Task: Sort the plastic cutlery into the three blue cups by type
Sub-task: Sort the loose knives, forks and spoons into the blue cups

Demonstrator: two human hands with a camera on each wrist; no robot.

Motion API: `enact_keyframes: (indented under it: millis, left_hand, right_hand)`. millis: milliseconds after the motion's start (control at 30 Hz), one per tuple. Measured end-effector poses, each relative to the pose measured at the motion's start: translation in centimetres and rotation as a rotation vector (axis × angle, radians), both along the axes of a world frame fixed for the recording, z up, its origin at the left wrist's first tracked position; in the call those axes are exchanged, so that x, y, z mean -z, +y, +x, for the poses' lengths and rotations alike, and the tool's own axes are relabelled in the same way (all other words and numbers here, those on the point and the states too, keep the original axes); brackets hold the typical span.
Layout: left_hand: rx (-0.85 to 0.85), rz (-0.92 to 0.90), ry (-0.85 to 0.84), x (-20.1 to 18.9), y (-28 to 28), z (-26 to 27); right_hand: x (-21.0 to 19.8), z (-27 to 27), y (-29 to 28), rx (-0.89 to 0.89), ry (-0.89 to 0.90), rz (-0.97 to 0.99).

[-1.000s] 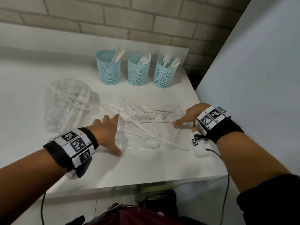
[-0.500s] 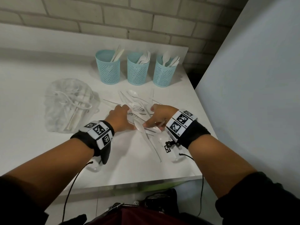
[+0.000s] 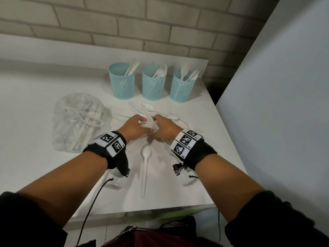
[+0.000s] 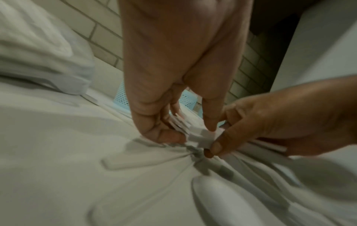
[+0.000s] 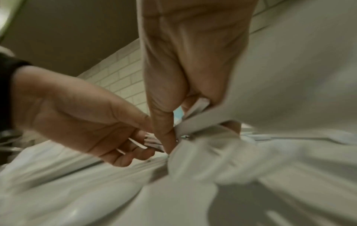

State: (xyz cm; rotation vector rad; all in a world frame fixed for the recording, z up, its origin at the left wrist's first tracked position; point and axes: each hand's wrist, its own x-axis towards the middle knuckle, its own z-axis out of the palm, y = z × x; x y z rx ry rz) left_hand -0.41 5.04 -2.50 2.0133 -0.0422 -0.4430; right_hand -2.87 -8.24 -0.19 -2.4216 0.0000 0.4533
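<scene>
Three blue mesh cups stand in a row at the back: the left cup (image 3: 121, 81) holds knives, the middle cup (image 3: 154, 82) forks, the right cup (image 3: 183, 84) spoons. My left hand (image 3: 136, 126) and right hand (image 3: 164, 128) meet at the table's middle, both gripping a bunch of white plastic cutlery (image 3: 148, 123) between them. The left wrist view shows the bunch's handle ends (image 4: 201, 136) pinched by both hands' fingers. A loose white spoon (image 3: 145, 163) lies on the table just in front of the hands. More loose cutlery (image 3: 160, 111) lies behind them.
A crumpled clear plastic bag (image 3: 80, 122) with cutlery in it lies to the left. The white table (image 3: 35, 104) ends near my body and at the right, beside a pale panel (image 3: 284, 104). A brick wall runs behind the cups.
Both hands swept in from the sides of the scattered pile and gathered it into a bunch held between them. One spoon was left behind near the front.
</scene>
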Motion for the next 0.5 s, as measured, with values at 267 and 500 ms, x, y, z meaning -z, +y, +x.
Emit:
enact_keyframes:
  millis: [267,500]
  left_hand:
    - [0.255,0.631,-0.115,-2.9,0.7,-4.4]
    - [0.501,0.811,0.000,-1.6,0.1,-5.1]
  right_hand:
    - [-1.3,3.0,-2.2,0.125,-0.006,0.166]
    - [-2.6,3.5,-2.5,0.268,0.060,0.650]
